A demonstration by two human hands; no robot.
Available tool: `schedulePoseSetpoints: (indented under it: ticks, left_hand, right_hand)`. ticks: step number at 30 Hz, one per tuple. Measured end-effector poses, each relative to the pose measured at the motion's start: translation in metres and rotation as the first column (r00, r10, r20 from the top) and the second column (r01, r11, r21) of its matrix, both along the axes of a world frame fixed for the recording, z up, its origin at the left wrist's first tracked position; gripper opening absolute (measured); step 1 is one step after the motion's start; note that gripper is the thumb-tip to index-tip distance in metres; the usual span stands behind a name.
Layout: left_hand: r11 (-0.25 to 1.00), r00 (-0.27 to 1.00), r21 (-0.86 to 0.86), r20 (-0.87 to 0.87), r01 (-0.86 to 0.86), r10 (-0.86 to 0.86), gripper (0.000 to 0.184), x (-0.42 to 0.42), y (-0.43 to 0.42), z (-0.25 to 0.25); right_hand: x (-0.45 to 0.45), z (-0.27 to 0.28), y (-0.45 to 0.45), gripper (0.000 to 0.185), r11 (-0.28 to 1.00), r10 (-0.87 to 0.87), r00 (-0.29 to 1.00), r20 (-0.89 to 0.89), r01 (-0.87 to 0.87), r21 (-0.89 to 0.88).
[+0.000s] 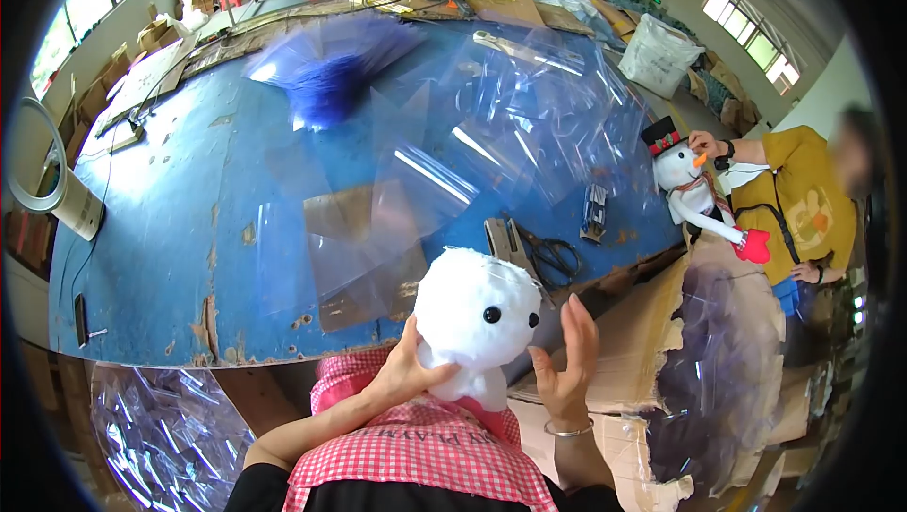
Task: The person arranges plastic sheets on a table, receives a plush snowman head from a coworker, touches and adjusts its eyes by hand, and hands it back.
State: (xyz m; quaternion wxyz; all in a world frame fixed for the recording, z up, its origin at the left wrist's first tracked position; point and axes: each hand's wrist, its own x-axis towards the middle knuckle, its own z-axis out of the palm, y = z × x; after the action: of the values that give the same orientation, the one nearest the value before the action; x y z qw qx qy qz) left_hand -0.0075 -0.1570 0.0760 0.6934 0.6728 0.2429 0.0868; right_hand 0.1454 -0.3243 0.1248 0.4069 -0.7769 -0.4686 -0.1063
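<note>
A white plush snowman head (472, 309) with two black eyes is upright just past the table's near edge, over my lap. My left hand (413, 366) grips it at the lower left, the thumb pressed across its neck. To the right of the plush, my right hand (567, 361) is raised with its fingers stretched out and apart, holding nothing. The thumb is close to the plush's cheek; whether it touches cannot be told. Black-handled scissors (553, 262) and a stapler (510, 247) lie on the table behind the plush.
Clear plastic sheets (529, 115) and a fanned blue-purple stack (326, 82) cover parts of the blue table (170, 229). A small box (593, 213) lies near the scissors. At the right, a person in a yellow shirt (812, 200) holds a snowman in a black hat (675, 167). Cardboard (624, 332) stands below.
</note>
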Motion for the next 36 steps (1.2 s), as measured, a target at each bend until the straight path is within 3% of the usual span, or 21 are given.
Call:
schedulePoseSetpoints:
  ticks: [2,4,5,6,7,9,11,13,16,18,19,21,22,24,27,31,34,36]
  left_hand:
    - [1.0,1.0,-0.008,0.003,-0.01,0.01,0.092,0.0,-0.003,-0.001]
    - [0.999,0.999,0.027,0.02,-0.028,0.027,0.091,-0.001,-0.004,0.002]
    - [0.998,0.998,0.048,0.038,-0.046,0.044,0.091,0.001,-0.002,0.004]
    - [0.995,0.996,0.072,0.068,-0.063,0.059,0.091,0.003,0.001,0.004]
    - [0.993,0.993,0.088,0.087,-0.083,0.076,0.091,0.001,0.002,0.002]
    - [0.99,0.99,0.081,0.1,-0.112,0.103,0.09,-0.002,0.001,0.006]
    - [0.996,0.994,0.021,0.072,-0.085,0.083,0.092,-0.001,0.0,0.012]
    - [0.998,0.995,-0.005,0.077,-0.062,0.063,0.094,-0.001,-0.002,0.015]
    - [0.998,0.993,0.026,0.106,-0.054,0.051,0.092,0.001,-0.002,0.018]
    - [0.995,0.994,0.074,0.099,-0.06,0.053,0.09,0.0,0.002,0.015]
    - [0.997,0.991,0.015,0.111,-0.071,0.069,0.09,0.0,0.003,0.011]
    - [0.99,0.986,-0.105,0.126,-0.093,0.106,0.091,-0.001,0.006,0.0]
    - [0.988,0.986,-0.132,0.129,-0.086,0.103,0.091,-0.002,0.006,-0.004]
    - [0.981,0.986,-0.182,0.133,-0.075,0.1,0.092,-0.003,0.007,-0.01]
    - [0.958,0.993,-0.287,0.11,-0.009,0.042,0.093,-0.004,0.007,-0.012]
    - [0.906,0.994,-0.423,0.111,0.027,0.023,0.095,-0.005,0.006,-0.012]
    - [0.935,0.997,-0.352,0.073,0.051,-0.027,0.095,-0.005,0.006,-0.013]
    - [0.931,0.997,-0.362,0.07,0.047,-0.023,0.095,-0.004,0.006,-0.009]
  right_hand:
    - [0.002,0.01,0.002,0.054,0.989,0.117,0.963,0.242,-0.134,0.056]
    - [0.0,0.009,0.003,0.052,0.995,0.019,0.995,-0.102,-0.009,0.103]
    - [0.004,0.0,0.008,0.053,0.99,0.007,0.952,-0.307,0.037,0.138]
    - [0.007,-0.011,0.011,0.053,0.984,0.01,0.864,-0.503,0.08,0.157]
    - [0.005,-0.025,0.007,0.067,0.981,0.126,0.662,-0.739,0.026,0.191]
    - [-0.013,-0.05,0.018,0.072,0.941,0.334,0.442,-0.833,-0.11,0.32]
    - [-0.024,-0.057,0.016,0.075,0.924,0.38,0.261,-0.887,-0.148,0.352]
    - [-0.025,-0.052,0.016,0.076,0.944,0.315,0.166,-0.935,-0.155,0.291]
    - [-0.022,-0.035,0.019,0.072,0.939,0.316,0.216,-0.924,-0.207,0.273]
    - [-0.011,-0.051,0.014,0.061,0.962,0.258,0.337,-0.905,-0.173,0.21]
    - [-0.007,-0.056,0.01,0.056,0.972,0.224,0.394,-0.891,-0.152,0.177]
    - [-0.005,-0.04,0.009,0.04,0.992,0.074,0.732,-0.678,0.017,0.127]
    - [-0.005,-0.027,0.011,0.033,0.987,-0.022,0.847,-0.53,0.104,0.125]
    - [-0.006,0.003,0.017,0.017,0.981,-0.057,0.991,-0.122,0.078,0.177]
    - [-0.01,0.017,0.018,0.02,0.981,0.002,0.996,0.085,-0.018,0.193]
    - [-0.013,0.036,0.018,0.013,0.975,-0.019,0.994,0.105,-0.005,0.222]
    - [-0.003,0.022,0.025,0.013,0.988,0.114,0.987,0.11,-0.124,0.091]
    - [-0.002,0.019,0.027,0.014,0.989,0.103,0.988,0.113,-0.114,0.092]
